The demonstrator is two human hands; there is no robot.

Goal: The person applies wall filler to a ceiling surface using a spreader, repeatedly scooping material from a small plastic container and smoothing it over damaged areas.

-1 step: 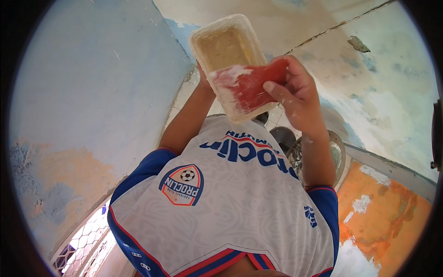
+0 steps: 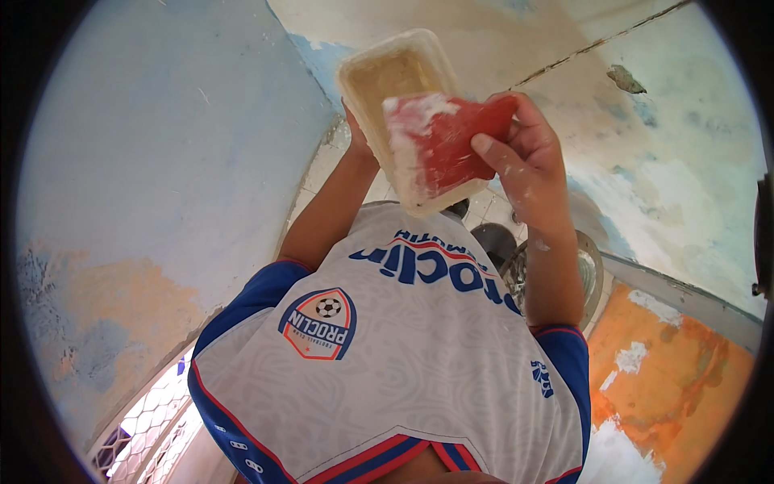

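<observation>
My right hand (image 2: 532, 157) pinches a red, flexible-looking putty scraper (image 2: 455, 149) between thumb and fingers. White paste coats the scraper's left end and streaks its face. It is tilted over the near half of a pale rectangular plastic tub (image 2: 395, 77), hiding part of the inside; whether the two touch I cannot tell. My left hand (image 2: 356, 131) supports the tub from its left side, with most of its fingers out of sight behind it. Whitish residue clings to the tub's rim, and its bottom looks yellowish. White specks dot my right hand and forearm.
A bluish wall with peeling patches (image 2: 145, 145) rises close on my left. Ahead and right stands another patchy wall with a long crack (image 2: 597, 48). Behind my right forearm a round metallic object (image 2: 592, 270) rests low down. Metal mesh (image 2: 149, 419) shows at lower left.
My right hand and the scraper have shifted slightly right and up over the tub. The tub has tilted only a little; my left hand stays in place.
</observation>
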